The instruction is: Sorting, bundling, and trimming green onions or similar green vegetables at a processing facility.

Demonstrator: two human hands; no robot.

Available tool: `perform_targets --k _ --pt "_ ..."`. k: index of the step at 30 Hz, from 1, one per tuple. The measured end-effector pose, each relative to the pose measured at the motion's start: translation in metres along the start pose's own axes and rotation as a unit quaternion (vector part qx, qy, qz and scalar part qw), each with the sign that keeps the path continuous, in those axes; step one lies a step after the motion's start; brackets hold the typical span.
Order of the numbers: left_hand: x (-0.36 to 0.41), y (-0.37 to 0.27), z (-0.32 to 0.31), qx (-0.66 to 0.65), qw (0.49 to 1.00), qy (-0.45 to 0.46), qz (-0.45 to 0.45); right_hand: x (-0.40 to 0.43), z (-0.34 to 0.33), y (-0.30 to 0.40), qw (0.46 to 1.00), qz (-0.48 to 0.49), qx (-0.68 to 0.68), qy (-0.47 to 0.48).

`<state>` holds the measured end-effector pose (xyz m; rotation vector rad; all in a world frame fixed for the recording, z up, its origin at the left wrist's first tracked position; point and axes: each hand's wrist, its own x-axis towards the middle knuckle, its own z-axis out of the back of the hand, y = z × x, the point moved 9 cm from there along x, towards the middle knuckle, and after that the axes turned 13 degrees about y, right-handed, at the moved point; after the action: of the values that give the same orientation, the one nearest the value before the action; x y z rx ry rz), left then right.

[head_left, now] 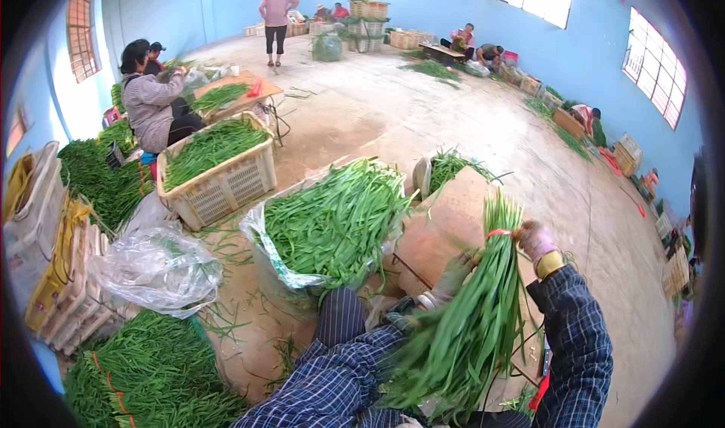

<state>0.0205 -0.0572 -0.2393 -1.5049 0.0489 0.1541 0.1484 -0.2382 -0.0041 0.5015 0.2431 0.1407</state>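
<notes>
A large bunch of long green leafy stems (pixel 481 314) slants across my lap, its cut ends up and its leaves hanging down, blurred at the lower left. Around its upper part runs a red tie (pixel 499 232). My right hand (pixel 537 241), in a pinkish glove, is closed in a fist at the right end of this tie. Gloved in grey-green, my left hand (pixel 453 278) lies against the left side of the bunch; leaves partly hide its fingers, so its grip is unclear. Behind the bunch stands a worn board (pixel 442 229).
A plastic-lined container of loose greens (pixel 334 224) stands ahead to the left, near a plastic crate of greens (pixel 218 173). Tied bunches (pixel 153 371) are piled at lower left beside a clear plastic bag (pixel 158 266). A seated person (pixel 150 99) works at left; others sit along the walls.
</notes>
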Motion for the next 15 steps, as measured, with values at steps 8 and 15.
perform_targets --k 8,15 --pt "-0.005 -0.027 -0.038 -0.501 0.829 0.237 0.07 -0.026 0.017 0.026 0.987 0.132 0.062 -0.06" --pt "-0.06 -0.18 -0.083 -0.776 0.359 0.515 -0.066 -0.102 -0.03 -0.009 0.95 0.159 0.266 -0.033"
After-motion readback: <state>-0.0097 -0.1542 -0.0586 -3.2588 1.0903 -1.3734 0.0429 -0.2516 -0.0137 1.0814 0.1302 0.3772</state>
